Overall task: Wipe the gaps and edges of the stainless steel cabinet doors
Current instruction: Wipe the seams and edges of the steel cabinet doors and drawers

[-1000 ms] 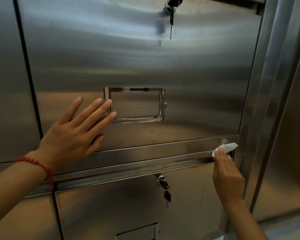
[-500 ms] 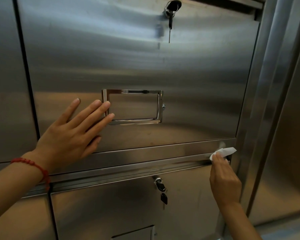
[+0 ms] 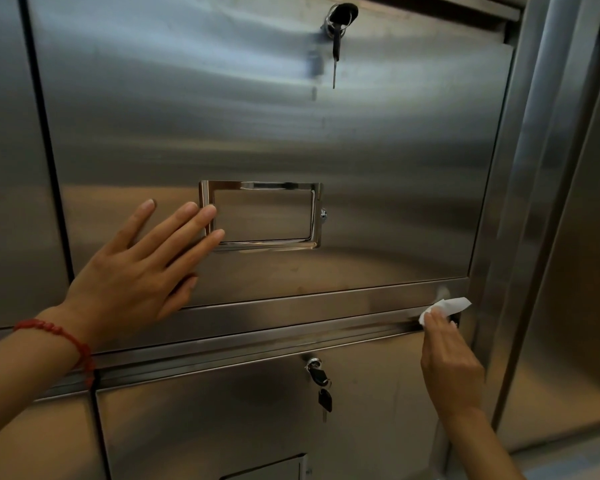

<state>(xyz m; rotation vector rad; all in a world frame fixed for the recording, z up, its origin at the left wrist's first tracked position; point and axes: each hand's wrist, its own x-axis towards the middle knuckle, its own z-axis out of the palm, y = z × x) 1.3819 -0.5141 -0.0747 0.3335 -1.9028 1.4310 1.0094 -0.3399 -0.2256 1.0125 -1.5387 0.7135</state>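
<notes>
A stainless steel cabinet door [image 3: 257,133] fills the view, with a chrome label frame [image 3: 260,216] at its middle. My left hand [image 3: 142,268] lies flat on the door, fingers straight, fingertips touching the frame's left side. My right hand [image 3: 447,362] pinches a white wipe [image 3: 447,306] and presses it into the horizontal gap [image 3: 257,344] under the door, at its right end near the corner. The fingertips of that hand are hidden behind the hand's back.
Keys hang from the upper door's lock [image 3: 338,26] and from the lower door's lock [image 3: 317,375]. A vertical gap [image 3: 49,150] separates the neighbouring door on the left. A steel post [image 3: 534,202] runs down the right side.
Both hands stay in place on the door; the view has shifted slightly, so the door and locks sit a bit lower and further left in frame.
</notes>
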